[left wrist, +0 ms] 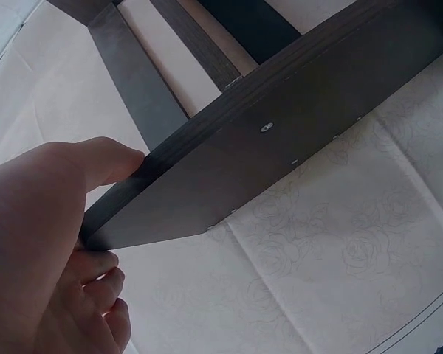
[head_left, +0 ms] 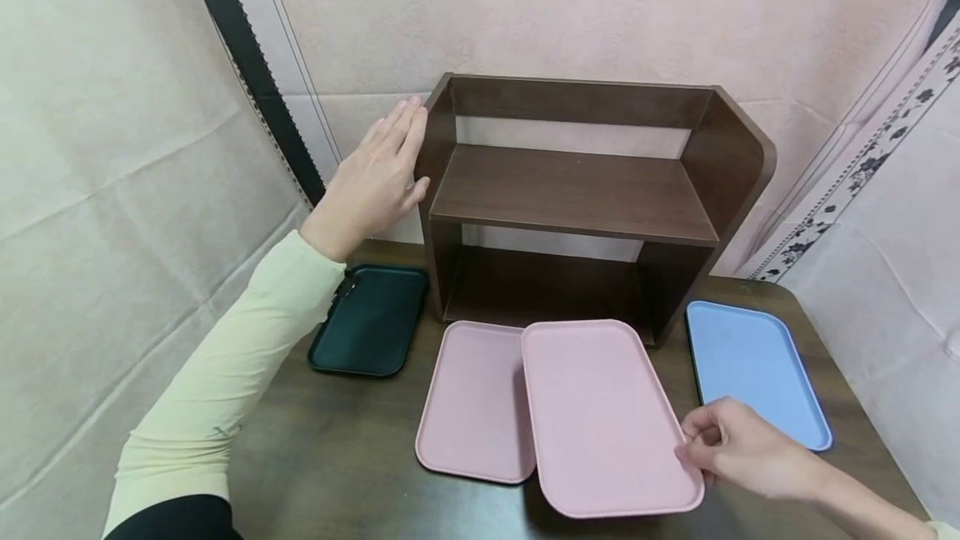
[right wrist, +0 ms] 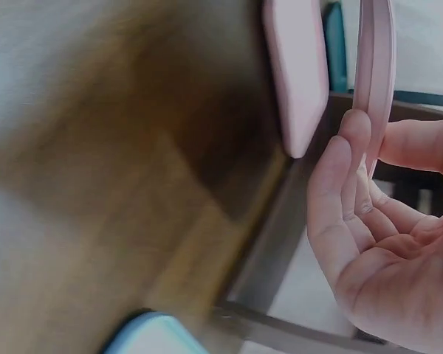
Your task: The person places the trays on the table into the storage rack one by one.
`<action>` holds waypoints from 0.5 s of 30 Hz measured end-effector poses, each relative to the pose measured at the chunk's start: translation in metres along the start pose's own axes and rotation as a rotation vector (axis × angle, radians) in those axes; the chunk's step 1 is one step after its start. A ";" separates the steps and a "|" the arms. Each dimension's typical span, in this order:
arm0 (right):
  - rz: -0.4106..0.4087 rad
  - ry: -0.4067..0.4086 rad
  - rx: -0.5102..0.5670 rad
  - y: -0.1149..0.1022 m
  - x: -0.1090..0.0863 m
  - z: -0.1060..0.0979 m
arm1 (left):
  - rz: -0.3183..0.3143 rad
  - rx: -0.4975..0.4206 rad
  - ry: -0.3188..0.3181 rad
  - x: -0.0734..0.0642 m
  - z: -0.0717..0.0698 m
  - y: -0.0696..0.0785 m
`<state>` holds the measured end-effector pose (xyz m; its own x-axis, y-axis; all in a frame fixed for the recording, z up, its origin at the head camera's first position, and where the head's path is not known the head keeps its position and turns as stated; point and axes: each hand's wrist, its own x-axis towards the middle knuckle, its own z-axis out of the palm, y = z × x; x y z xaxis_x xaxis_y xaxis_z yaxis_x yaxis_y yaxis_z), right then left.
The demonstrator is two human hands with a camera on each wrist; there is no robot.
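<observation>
My left hand (head_left: 371,173) is at the upper left side of a dark brown two-tier desk shelf (head_left: 577,190). In the left wrist view, the side panel (left wrist: 236,155) lies between the thumb and the other fingers, which hold its edge. My right hand (head_left: 750,448) pinches the lower right edge of a pink tray (head_left: 607,415), thumb on one face and fingers on the other. That tray is raised and tilted, partly covering a second pink tray (head_left: 476,407) on the table in front of the shelf.
A dark green tray (head_left: 371,323) lies on the brown table (head_left: 322,457) left of the shelf. To its right is a blue tray (head_left: 757,365), close to the right hand. Pale cloth (head_left: 600,15) hangs behind and along both sides.
</observation>
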<state>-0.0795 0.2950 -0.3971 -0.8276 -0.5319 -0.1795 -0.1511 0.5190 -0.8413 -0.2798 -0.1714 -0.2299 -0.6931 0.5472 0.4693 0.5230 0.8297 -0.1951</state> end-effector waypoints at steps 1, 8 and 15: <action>-0.010 0.001 -0.004 -0.005 0.000 -0.002 | 0.001 0.000 0.000 0.000 0.000 0.000; -0.029 -0.018 0.033 -0.045 -0.001 -0.019 | -0.003 0.004 -0.007 0.001 0.000 -0.001; -0.038 -0.006 -0.045 -0.085 -0.001 -0.044 | -0.014 -0.005 -0.020 0.001 0.000 -0.001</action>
<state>-0.0896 0.2808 -0.3030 -0.8178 -0.5553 -0.1509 -0.2066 0.5280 -0.8237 -0.2810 -0.1720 -0.2296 -0.7097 0.5380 0.4548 0.5160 0.8365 -0.1844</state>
